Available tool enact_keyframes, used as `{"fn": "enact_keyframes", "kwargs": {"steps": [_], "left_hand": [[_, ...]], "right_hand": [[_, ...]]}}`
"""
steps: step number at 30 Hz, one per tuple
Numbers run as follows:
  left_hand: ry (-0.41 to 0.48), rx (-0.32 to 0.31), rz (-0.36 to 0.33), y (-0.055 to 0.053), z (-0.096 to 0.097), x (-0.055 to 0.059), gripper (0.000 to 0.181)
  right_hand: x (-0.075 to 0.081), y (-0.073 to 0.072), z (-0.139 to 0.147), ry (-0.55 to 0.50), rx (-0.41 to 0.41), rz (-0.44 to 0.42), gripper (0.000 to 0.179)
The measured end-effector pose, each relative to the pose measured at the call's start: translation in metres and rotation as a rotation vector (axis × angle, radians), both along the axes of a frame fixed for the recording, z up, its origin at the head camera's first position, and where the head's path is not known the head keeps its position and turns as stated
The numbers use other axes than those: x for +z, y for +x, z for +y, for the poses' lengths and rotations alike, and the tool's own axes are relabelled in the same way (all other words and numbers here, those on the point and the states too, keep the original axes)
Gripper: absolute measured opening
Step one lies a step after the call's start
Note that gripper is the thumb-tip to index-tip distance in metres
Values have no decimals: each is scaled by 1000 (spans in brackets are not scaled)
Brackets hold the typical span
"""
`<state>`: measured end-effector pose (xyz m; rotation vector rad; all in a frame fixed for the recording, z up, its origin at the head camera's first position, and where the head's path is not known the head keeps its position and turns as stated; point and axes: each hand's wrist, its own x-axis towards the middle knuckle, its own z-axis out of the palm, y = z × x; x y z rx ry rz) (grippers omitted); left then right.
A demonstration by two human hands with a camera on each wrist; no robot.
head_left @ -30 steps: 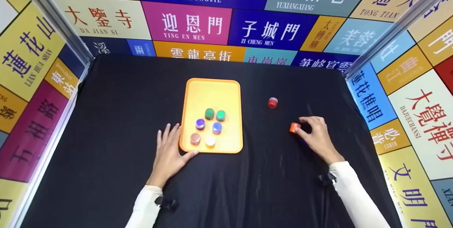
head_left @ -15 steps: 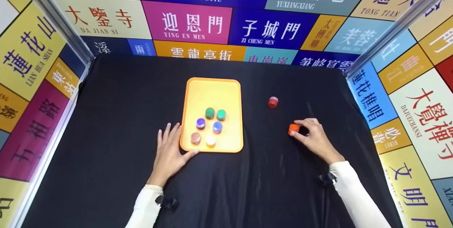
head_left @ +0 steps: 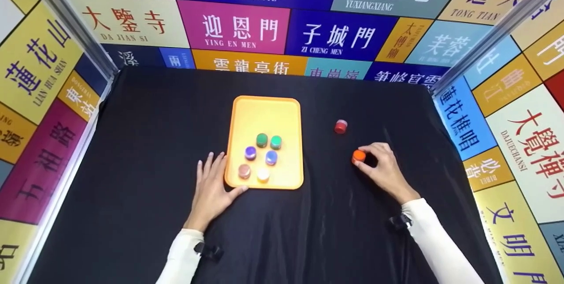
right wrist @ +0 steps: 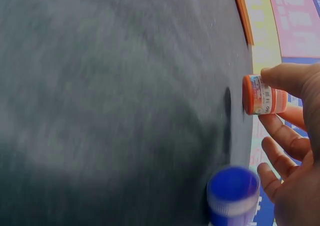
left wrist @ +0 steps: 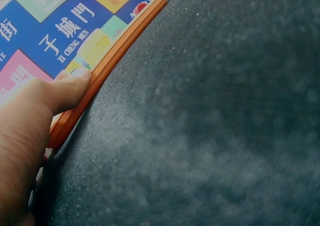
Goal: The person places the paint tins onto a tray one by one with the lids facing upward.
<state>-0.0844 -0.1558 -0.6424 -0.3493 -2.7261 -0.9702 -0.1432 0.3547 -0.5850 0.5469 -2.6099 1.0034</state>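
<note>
In the head view my right hand (head_left: 382, 167) pinches a small orange jar (head_left: 358, 156) between thumb and fingers, to the right of the tray. The right wrist view shows a printed label round this orange jar (right wrist: 261, 94), which is just above the black cloth. My left hand (head_left: 213, 196) rests at the lower left corner of the yellow-orange tray (head_left: 266, 112), fingers straight along its side. Its thumb (left wrist: 72, 89) lies on the tray rim. Several small jars stand on the tray: two green (head_left: 262, 140), two purple-blue (head_left: 250, 153), one brown (head_left: 244, 171), one white (head_left: 263, 175).
A red jar (head_left: 340, 126) stands on the black cloth (head_left: 154, 121) right of the tray. Close to my right hand is a blue-topped jar (right wrist: 233, 196), hidden from the head view. Printed panels (head_left: 242, 28) wall the table at the back and both sides.
My right hand has moved slightly left with the orange jar, whose round orange end now faces up. The left hand and tray have stayed in place.
</note>
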Motion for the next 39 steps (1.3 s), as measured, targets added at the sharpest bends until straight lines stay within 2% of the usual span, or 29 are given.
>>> {"fn": "enact_keyframes", "kwargs": {"steps": [5,12,27,39], "left_hand": [[-1,3,-4,0,0,-1,107],[-4,3,-1,0,0,-1,108],[0,0,-2,0,1,1,107],[5,2,-20,0,0,1,108]], "right_hand": [[-4,-4,-16,-28,33,36,39],[-12,-6,-39,-68,72,28,41],[-9,-14,-80,-65,150,0,41],[-13,-22,-109,-76,187,4,42]]}}
